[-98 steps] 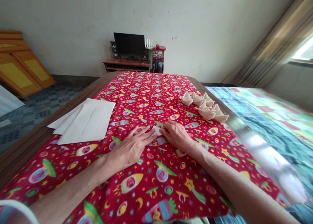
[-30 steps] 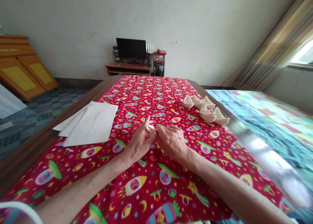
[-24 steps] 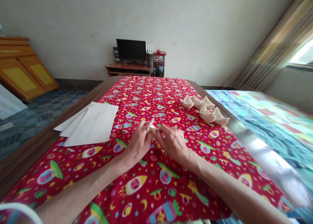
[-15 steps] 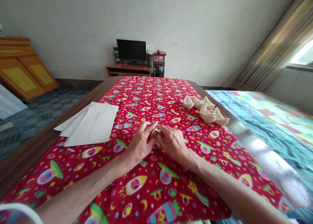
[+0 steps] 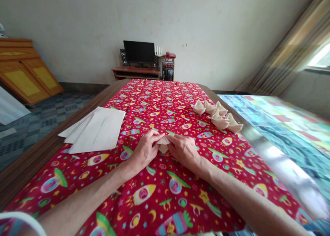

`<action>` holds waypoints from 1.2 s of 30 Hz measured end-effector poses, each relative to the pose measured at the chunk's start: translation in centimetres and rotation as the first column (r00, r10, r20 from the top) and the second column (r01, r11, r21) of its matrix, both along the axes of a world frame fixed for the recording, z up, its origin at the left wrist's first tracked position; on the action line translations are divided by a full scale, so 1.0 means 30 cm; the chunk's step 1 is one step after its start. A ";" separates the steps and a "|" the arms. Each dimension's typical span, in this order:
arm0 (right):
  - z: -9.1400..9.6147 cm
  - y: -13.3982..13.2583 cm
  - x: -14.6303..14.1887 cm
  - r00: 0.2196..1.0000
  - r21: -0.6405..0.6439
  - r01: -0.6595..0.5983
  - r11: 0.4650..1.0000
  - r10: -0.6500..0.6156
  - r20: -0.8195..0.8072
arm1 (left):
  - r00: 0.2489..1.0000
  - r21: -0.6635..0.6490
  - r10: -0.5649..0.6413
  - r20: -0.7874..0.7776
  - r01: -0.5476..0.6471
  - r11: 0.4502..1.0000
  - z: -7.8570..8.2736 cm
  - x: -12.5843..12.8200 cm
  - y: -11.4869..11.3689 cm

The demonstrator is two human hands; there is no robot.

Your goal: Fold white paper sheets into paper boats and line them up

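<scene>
Between my two hands is a small piece of folded paper (image 5: 163, 148), pale and pointed at the bottom, just above the red patterned cloth (image 5: 144, 208). My left hand (image 5: 147, 147) pinches its left side with thumb and fingers. On the opposite side my right hand (image 5: 183, 149) grips the paper's right edge, fingers bent. The fingertips partly cover the fold. To the right lie several folded paper boats (image 5: 219, 120), cream coloured with peaked tops, grouped near the cloth's edge. A fanned stack of white paper sheets (image 5: 99, 131) lies to the left.
The cloth covers a dark wooden table (image 5: 33, 176). Beyond it a monitor (image 5: 139, 52) and speakers stand on a low brown stand (image 5: 135, 72), beside a red telephone (image 5: 170, 55). A wooden cabinet (image 5: 28, 71) is at left, a bed with a checkered cover (image 5: 283, 126) at right.
The folded paper shows more between my hands, now spread with its lower point visible. My fingers have shifted slightly apart along its top edge.
</scene>
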State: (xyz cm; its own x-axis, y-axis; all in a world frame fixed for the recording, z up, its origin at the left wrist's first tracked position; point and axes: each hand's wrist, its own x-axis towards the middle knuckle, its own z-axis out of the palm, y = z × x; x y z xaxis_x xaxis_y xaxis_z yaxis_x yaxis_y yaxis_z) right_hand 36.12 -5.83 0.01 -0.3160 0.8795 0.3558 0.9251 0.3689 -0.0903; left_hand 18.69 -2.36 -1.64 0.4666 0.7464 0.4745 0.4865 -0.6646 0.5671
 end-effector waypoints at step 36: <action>-0.029 0.003 0.068 0.860 -0.067 -0.365 0.929 0.309 -0.405 | 0.991 0.036 -0.055 -0.119 0.060 0.998 0.014 -0.065 -0.045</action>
